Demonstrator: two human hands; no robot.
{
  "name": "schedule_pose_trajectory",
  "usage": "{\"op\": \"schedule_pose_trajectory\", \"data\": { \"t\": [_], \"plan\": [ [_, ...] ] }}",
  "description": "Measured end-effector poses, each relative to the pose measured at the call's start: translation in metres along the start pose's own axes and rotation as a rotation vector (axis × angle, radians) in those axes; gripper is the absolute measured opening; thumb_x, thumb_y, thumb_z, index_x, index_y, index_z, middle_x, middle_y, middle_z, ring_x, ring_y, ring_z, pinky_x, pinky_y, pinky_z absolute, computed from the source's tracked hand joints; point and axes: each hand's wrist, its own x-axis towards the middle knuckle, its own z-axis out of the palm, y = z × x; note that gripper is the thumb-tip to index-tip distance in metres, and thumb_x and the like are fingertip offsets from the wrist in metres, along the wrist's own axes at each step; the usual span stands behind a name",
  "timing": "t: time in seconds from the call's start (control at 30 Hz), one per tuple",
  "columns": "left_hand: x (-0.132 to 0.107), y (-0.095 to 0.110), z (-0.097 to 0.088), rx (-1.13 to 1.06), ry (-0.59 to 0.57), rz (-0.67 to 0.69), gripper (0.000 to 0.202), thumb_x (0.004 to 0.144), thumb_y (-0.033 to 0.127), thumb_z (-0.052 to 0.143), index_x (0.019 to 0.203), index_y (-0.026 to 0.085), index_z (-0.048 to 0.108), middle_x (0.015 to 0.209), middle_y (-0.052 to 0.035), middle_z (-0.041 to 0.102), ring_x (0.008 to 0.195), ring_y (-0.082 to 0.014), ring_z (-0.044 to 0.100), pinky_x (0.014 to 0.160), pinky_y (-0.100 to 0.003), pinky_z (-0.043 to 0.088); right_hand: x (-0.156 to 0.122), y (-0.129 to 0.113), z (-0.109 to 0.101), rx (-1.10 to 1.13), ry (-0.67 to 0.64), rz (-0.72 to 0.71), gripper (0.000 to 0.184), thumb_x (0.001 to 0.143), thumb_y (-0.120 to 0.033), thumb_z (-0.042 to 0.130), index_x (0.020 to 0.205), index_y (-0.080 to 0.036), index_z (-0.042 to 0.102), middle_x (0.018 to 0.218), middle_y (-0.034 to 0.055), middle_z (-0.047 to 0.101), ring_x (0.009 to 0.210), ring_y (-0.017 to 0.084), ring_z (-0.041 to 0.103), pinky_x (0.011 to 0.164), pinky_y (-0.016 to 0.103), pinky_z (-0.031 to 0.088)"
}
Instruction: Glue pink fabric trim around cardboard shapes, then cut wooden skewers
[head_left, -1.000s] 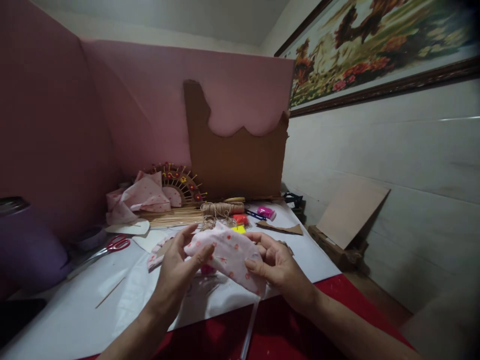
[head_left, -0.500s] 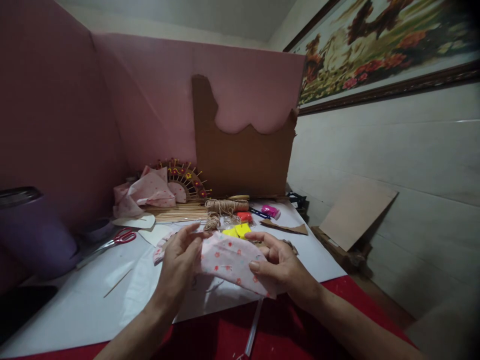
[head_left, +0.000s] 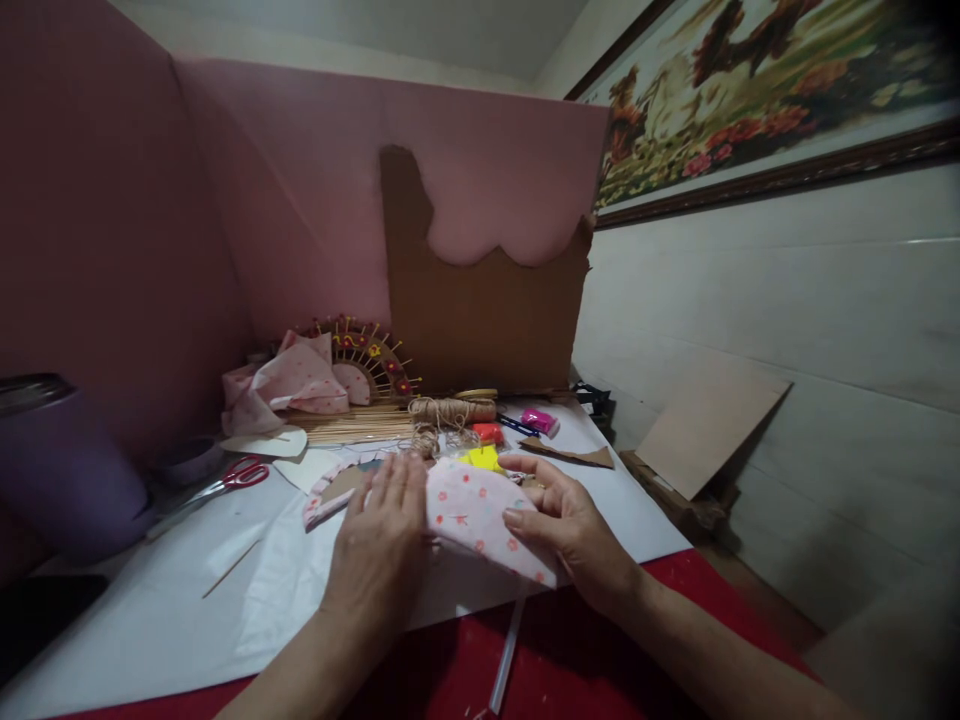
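Head view. You hold a half-moon piece of pink floral fabric (head_left: pixel 480 520) between your two hands, low over the near part of the white-topped counter (head_left: pixel 637 525). Its curved edge faces up and away from you; the straighter edge slopes down toward your right.

Left hand (head_left: pixel 384 530): back turned up, fingers straight and side by side, laid over the fabric's left end. You cover that end, so whether the fingers grip or only press cannot be told. Right hand (head_left: pixel 577 525): thumb on the face of the fabric, the other fingers bent behind it, clamped on the right end.

Just beyond your left hand: a cardboard piece (head_left: pixel 337 491) with a pink fabric edging, partly hidden by the hand. Behind the held fabric: a yellow packet (head_left: pixel 482 459), then an orange-red packet (head_left: pixel 489 433) and a roll of twine (head_left: pixel 457 411). A magenta packet (head_left: pixel 540 422) lies farther right, near a torn cardboard strip (head_left: pixel 566 454).

Left side: red-handled scissors (head_left: pixel 245 473) near white cut shapes, and one thin stick (head_left: pixel 231 568) apart on the white surface. Bundled sticks (head_left: pixel 356 429) lie at the back, before crumpled floral cloth (head_left: pixel 304 375) and a half-round pinned cardboard frame (head_left: pixel 384 365). A clear strip (head_left: pixel 508 655) lies on the red covering (head_left: pixel 615 630) nearest you.
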Motion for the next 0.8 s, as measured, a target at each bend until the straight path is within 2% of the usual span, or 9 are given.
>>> {"op": "schedule_pose_trajectory", "data": {
  "t": [0.1, 0.17, 0.23, 0.3, 0.33, 0.4, 0.47, 0.57, 0.8],
  "plan": [
    [-0.001, -0.009, 0.004, 0.091, -0.022, -0.176, 0.047, 0.076, 0.004, 0.038, 0.12, -0.006, 0.049, 0.123, -0.0367, 0.05, 0.118, -0.0435, 0.046, 0.09, -0.061, 0.038, 0.0, -0.002, 0.0, 0.0, 0.041, -0.001, 0.056, 0.066, -0.024, 0.072, 0.113, -0.017, 0.042, 0.061, -0.0034, 0.063, 0.05, 0.012, 0.057, 0.05, 0.022, 0.04],
    [0.0, -0.009, 0.0, 0.052, 0.043, -0.178, 0.053, 0.074, 0.001, 0.038, 0.127, -0.002, 0.043, 0.13, -0.034, 0.045, 0.126, -0.0414, 0.038, 0.094, -0.061, 0.035, 0.0, -0.003, 0.0, 0.006, 0.067, -0.009, 0.056, 0.066, -0.025, 0.072, 0.112, -0.018, 0.042, 0.058, -0.0054, 0.06, 0.051, 0.014, 0.059, 0.051, 0.023, 0.041],
    [0.002, -0.004, -0.008, -0.074, 0.147, -0.067, 0.061, 0.071, -0.002, 0.038, 0.132, 0.003, 0.037, 0.136, -0.0273, 0.042, 0.132, -0.0351, 0.03, 0.099, -0.057, 0.034, 0.0, -0.003, 0.001, -0.006, 0.081, -0.017, 0.054, 0.066, -0.026, 0.072, 0.111, -0.019, 0.043, 0.058, -0.0062, 0.058, 0.052, 0.014, 0.059, 0.051, 0.024, 0.042],
    [0.003, 0.004, -0.017, -0.245, 0.217, 0.161, 0.065, 0.072, -0.003, 0.036, 0.136, 0.009, 0.033, 0.14, -0.0194, 0.041, 0.134, -0.0271, 0.028, 0.102, -0.049, 0.036, 0.0, -0.003, 0.001, -0.021, 0.073, -0.028, 0.052, 0.067, -0.027, 0.072, 0.11, -0.019, 0.043, 0.06, -0.0055, 0.06, 0.05, 0.013, 0.057, 0.05, 0.023, 0.041],
    [0.003, 0.008, -0.021, -0.31, 0.203, 0.293, 0.064, 0.073, -0.002, 0.036, 0.136, 0.01, 0.033, 0.14, -0.0164, 0.042, 0.134, -0.0249, 0.027, 0.103, -0.046, 0.036, -0.001, -0.003, 0.002, -0.025, 0.058, -0.035, 0.051, 0.068, -0.028, 0.072, 0.109, -0.019, 0.043, 0.061, -0.005, 0.061, 0.049, 0.011, 0.055, 0.05, 0.022, 0.041],
    [0.003, 0.015, -0.026, -0.321, 0.114, 0.427, 0.063, 0.074, 0.0, 0.036, 0.136, 0.009, 0.034, 0.143, -0.0139, 0.039, 0.136, -0.0261, 0.024, 0.106, -0.047, 0.031, -0.002, -0.002, 0.003, -0.024, 0.01, -0.045, 0.051, 0.069, -0.031, 0.072, 0.109, -0.018, 0.043, 0.063, -0.0034, 0.063, 0.049, 0.01, 0.054, 0.05, 0.021, 0.04],
    [0.002, 0.019, -0.026, -0.245, 0.075, 0.442, 0.059, 0.077, 0.002, 0.037, 0.136, 0.006, 0.034, 0.144, -0.0138, 0.037, 0.136, -0.028, 0.021, 0.109, -0.05, 0.024, -0.003, -0.001, 0.003, -0.011, -0.053, -0.058, 0.053, 0.07, -0.031, 0.073, 0.111, -0.017, 0.042, 0.066, -0.0014, 0.065, 0.053, 0.011, 0.056, 0.052, 0.021, 0.041],
    [0.004, 0.02, -0.022, -0.175, 0.152, 0.426, 0.048, 0.084, 0.005, 0.037, 0.133, 0.006, 0.04, 0.139, -0.0141, 0.044, 0.134, -0.0263, 0.028, 0.111, -0.048, 0.019, -0.004, 0.0, 0.004, 0.022, -0.116, -0.08, 0.055, 0.07, -0.029, 0.074, 0.113, -0.018, 0.041, 0.069, -0.0007, 0.065, 0.058, 0.012, 0.059, 0.057, 0.024, 0.043],
    [0.007, 0.011, -0.02, -0.12, 0.174, 0.418, 0.043, 0.087, 0.007, 0.036, 0.13, 0.007, 0.043, 0.135, -0.0166, 0.048, 0.129, -0.0287, 0.037, 0.104, -0.049, 0.034, -0.005, 0.001, 0.004, 0.057, -0.127, -0.045, 0.055, 0.069, -0.027, 0.075, 0.112, -0.019, 0.041, 0.07, -0.0007, 0.065, 0.057, 0.012, 0.059, 0.056, 0.024, 0.044]
  ]
}}
